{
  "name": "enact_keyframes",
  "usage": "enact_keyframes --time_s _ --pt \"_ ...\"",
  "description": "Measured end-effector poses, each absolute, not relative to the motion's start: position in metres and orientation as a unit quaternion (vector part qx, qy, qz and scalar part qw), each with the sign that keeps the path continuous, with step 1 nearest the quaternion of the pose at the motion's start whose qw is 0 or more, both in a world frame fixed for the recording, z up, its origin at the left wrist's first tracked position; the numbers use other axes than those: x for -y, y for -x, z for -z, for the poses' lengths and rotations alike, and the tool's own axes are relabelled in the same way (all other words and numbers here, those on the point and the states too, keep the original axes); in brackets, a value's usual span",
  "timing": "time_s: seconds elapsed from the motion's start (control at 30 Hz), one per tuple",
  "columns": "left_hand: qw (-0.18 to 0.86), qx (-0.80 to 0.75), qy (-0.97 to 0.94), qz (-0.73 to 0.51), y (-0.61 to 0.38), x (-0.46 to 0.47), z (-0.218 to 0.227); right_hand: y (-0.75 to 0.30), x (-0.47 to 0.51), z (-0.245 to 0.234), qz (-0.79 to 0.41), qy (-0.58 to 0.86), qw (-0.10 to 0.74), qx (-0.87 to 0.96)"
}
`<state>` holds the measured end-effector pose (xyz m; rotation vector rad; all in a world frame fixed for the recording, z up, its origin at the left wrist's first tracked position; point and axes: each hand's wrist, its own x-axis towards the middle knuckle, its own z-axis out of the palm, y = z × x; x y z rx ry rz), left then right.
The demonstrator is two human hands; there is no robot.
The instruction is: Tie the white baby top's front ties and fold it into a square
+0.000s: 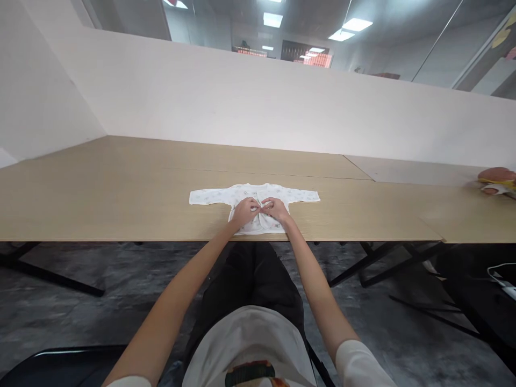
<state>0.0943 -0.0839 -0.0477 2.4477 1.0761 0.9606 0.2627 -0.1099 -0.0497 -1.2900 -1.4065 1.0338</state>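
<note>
A small white baby shirt (258,227) with a faint print lies flat on the wooden table, both long sleeves stretched out to the sides. Its front opening runs down the middle. At that opening my left hand (245,210) pinches the cloth edge from the left. My right hand (276,209) pinches it from the right, fingertips almost meeting those of the left. Whatever fastener may sit between the fingertips is hidden.
The light wooden table (121,188) reaches back to a white wall (242,102) with glass above. An orange-brown object (497,175) lies at the far right. Black chairs (68,368) stand at lower left and right, beside dark table legs.
</note>
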Motion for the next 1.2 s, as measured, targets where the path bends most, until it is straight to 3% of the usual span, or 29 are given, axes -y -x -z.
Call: enact_keyframes --time_s 0.23,0.4,0.63,0.8,1.2 --pt "0.221 -0.363 -0.835 -0.351 -0.093 0.080 0.053 -0.266 0.112 0.047 -0.439 0.519 0.433 0.592" --pt "0.266 -0.370 -0.813 -0.362 -0.093 0.076 0.059 -0.264 0.112 0.047 -0.376 0.543 0.418 0.624" --pt "0.248 -0.404 -0.814 -0.336 -0.093 0.078 0.055 -0.266 0.110 0.047 -0.370 0.559 0.445 0.594" --pt "0.205 -0.441 -0.810 -0.327 -0.096 0.077 0.056 -0.271 0.107 0.049 -0.213 0.652 0.475 0.552" --pt "0.127 -0.645 -0.727 -0.200 -0.130 0.022 0.032 -0.223 0.065 0.021 -0.088 0.755 0.154 0.631"
